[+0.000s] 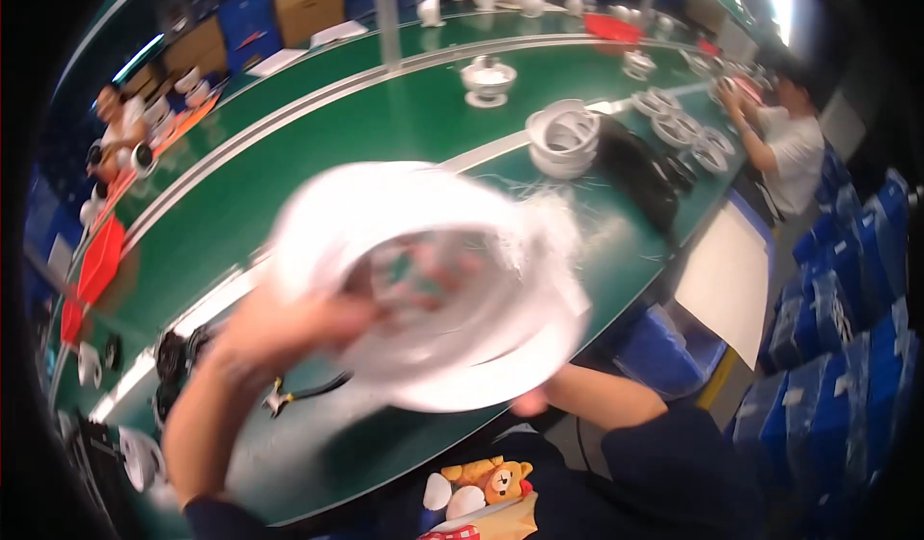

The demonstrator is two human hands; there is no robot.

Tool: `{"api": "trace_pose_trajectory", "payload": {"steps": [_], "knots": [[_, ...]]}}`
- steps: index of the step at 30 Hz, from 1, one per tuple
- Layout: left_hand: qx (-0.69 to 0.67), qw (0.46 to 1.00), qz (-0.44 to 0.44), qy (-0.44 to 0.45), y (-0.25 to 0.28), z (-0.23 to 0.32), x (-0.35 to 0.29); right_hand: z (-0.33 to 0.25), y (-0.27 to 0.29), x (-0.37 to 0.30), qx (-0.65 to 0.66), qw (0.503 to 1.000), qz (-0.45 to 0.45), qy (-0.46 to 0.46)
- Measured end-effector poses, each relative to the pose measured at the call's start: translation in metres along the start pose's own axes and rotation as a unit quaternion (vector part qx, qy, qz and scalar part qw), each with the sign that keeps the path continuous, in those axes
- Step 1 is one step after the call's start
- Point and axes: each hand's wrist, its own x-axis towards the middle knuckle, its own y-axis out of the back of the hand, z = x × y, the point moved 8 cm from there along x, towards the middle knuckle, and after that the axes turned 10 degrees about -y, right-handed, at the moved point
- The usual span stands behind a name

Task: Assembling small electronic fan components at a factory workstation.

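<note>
One large white ring-shaped housing, blurred, fills the middle of the head view, held above the green table. My left hand grips its left side; my right hand meets its lower right underside, mostly hidden, so I cannot tell how its fingers are set. One pair of pliers lies below and left of the housing. Beyond it stand one white bowl-shaped piece and, more to its right, one stack of white parts; three spoked white rings lie farther right. Three other people sit around it: left, beyond and right. Blue packages right of the housing bear pale labels, too small to read. The table's near edge runs close by the housing's right side; past its far side, a pale strip borders a broad green stretch.
</note>
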Motion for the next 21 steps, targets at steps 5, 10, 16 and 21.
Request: {"api": "trace_pose_trajectory", "payload": {"steps": [5, 10, 16, 21], "knots": [[-0.345, 0.909, -0.226, -0.069, -0.141, -0.044, 0.161, -0.109, 0.081, -0.07, -0.137, 0.931, 0.283, 0.188], [-0.079, 0.991, 0.01, -0.109, -0.206, -0.149, 0.303, -0.142, 0.185, -0.147, -0.066, 0.875, 0.463, 0.126], [0.207, 0.976, 0.038, -0.064, -0.214, -0.164, 0.335, -0.163, 0.229, -0.156, -0.095, 0.79, 0.602, 0.072], [0.228, 0.967, 0.056, -0.103, -0.21, -0.139, 0.318, -0.186, 0.241, -0.152, -0.169, 0.731, 0.65, 0.12]]}}
